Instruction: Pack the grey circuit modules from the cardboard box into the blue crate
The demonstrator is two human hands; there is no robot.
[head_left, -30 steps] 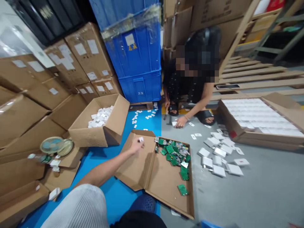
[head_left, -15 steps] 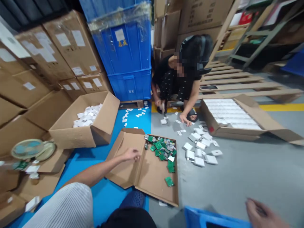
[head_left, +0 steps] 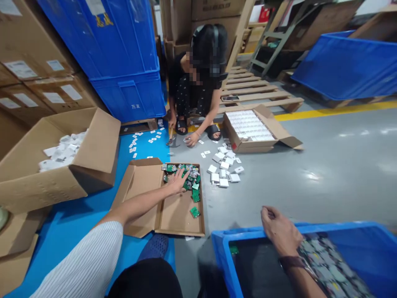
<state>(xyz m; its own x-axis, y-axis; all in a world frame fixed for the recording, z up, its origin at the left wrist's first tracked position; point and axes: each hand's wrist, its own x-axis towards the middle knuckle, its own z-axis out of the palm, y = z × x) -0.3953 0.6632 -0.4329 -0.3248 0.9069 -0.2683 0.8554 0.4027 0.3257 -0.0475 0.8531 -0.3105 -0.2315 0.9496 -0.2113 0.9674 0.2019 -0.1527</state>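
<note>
My left hand [head_left: 178, 182], fingers spread, reaches onto a heap of green circuit boards [head_left: 192, 176] in a shallow cardboard box [head_left: 173, 225]. A single green board lies apart, lower in that box. Over the far rim of a blue bin [head_left: 223, 240] hangs my right hand [head_left: 281, 231], its fingers curled closed. Whatever it may hold is hidden. Rows of packed circuit boards [head_left: 331, 265] fill part of the bin, beside a dark sheet, with a small green piece in the near left corner.
A co-worker [head_left: 198, 82] squats ahead with a hammer [head_left: 170, 134]. White plastic cases [head_left: 223, 165] lie scattered on the grey floor. An open carton of white pieces [head_left: 96, 153] stands left, a carton of white rows [head_left: 248, 124] ahead right. Stacked blue crates [head_left: 127, 95] rise behind.
The view has swung right, bringing more of the blue bin into sight. My left hand has moved forward onto the boards. My right hand is now over the bin's rim.
</note>
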